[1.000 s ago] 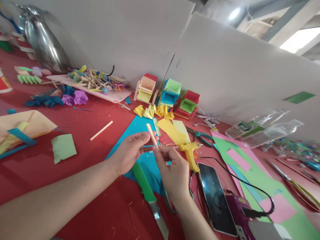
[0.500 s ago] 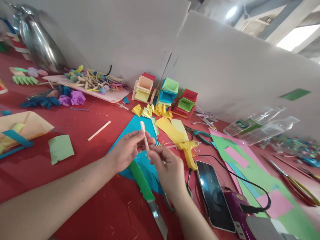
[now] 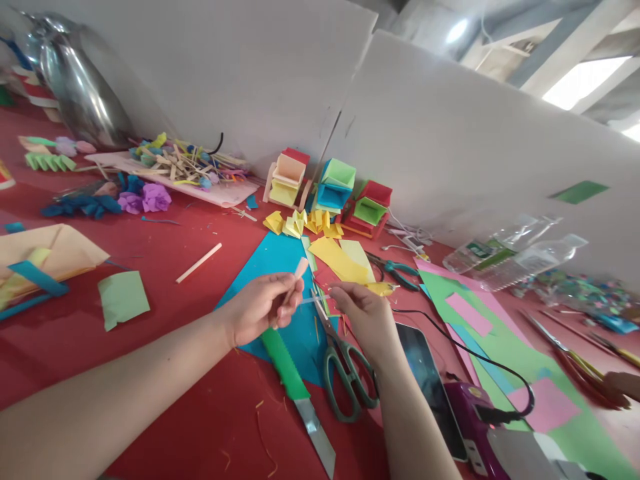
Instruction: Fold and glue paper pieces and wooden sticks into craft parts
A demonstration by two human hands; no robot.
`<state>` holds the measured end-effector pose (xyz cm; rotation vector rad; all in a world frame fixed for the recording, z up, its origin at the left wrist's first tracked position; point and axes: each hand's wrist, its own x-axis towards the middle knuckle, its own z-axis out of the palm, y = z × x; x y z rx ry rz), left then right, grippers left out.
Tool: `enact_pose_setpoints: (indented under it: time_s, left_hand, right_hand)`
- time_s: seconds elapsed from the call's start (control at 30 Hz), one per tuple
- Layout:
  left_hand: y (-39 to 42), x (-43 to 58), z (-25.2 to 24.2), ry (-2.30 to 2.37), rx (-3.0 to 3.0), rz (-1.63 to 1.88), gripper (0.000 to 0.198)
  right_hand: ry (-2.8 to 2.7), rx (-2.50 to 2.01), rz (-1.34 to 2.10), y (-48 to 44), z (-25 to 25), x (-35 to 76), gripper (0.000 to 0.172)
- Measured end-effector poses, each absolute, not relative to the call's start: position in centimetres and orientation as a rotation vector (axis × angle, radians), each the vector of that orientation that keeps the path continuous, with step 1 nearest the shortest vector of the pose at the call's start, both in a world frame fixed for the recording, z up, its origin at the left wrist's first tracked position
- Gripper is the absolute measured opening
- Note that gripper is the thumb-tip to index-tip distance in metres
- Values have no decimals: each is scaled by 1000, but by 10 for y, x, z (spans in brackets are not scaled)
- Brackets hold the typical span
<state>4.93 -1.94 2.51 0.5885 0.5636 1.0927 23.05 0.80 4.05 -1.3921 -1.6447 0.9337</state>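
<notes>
My left hand (image 3: 263, 308) is closed around a small pale pink rolled paper stick (image 3: 298, 272), which tilts up to the right above the blue paper sheet (image 3: 273, 257). My right hand (image 3: 367, 313) pinches the end of a thin pale strip (image 3: 313, 299) that stretches between the two hands. Green-handled scissors (image 3: 345, 363) lie on the table just under my right wrist. A green-handled knife (image 3: 295, 383) lies below my left hand. The yellow glue gun (image 3: 383, 288) is mostly hidden behind my right hand.
A phone (image 3: 433, 390) and purple charger (image 3: 475, 417) with black cable lie at right. Coloured paper sheets (image 3: 505, 340), folded paper boxes (image 3: 333, 190), pliers (image 3: 400, 270), plastic bottles (image 3: 510, 253), a loose paper stick (image 3: 199, 262) and paper flowers (image 3: 145, 197) cover the red table (image 3: 165, 247). White boards (image 3: 450, 147) stand behind.
My right hand let go of the stick's lower end and moved right, drawing out a thin strip. The stick tilted right in my left hand. The scissors are now uncovered.
</notes>
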Motion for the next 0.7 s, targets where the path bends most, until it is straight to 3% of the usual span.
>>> enact_pose_setpoints:
  time_s: [0.13, 0.27, 0.43, 0.7]
  left_hand:
    - [-26, 53, 24, 480, 649, 925, 23]
    - [-29, 53, 25, 454, 649, 814, 24]
    - [-30, 53, 25, 416, 652, 751, 24]
    - [-33, 56, 28, 482, 712, 781, 24]
  right_hand:
    - [-1533, -1197, 1280, -2, 43, 217, 32]
    - [-1433, -988, 1463, -5, 41, 215, 26]
    - [-1297, -943, 1524, -7, 41, 213, 17]
    - [-1314, -917, 1521, -7, 40, 208, 19]
